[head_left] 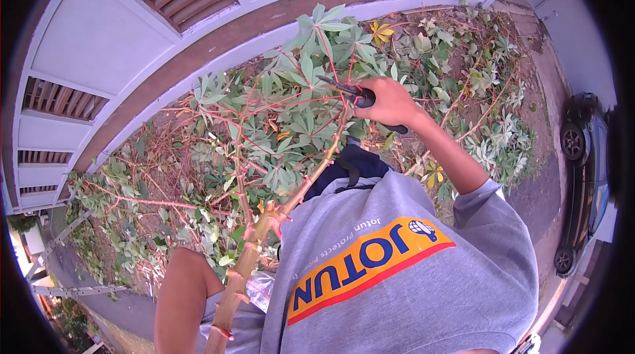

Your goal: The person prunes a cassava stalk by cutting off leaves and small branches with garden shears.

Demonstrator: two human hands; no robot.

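My right hand (387, 101) is closed around hand pruners (358, 95) with black and red handles. The pruner blades point left among red leaf stalks (324, 50), close to the tip of a branch. That branch belongs to a thick cassava stem (254, 241), which forks in front of my grey shirt (397, 281) and runs down past the bottom edge. Green, finger-lobed leaves (317, 27) spread from its upper end. On the left, my bent left arm (182, 288) shows at the elbow; its forearm leaves the frame at the bottom, so my left hand is hidden.
Cut branches and leaves (145, 182) litter the ground ahead. A pale wall (99, 30) with brown slatted vents curves along the far side. At the right stands a dark car (582, 182) on the pavement. A metal ladder (79, 290) lies at the lower left.
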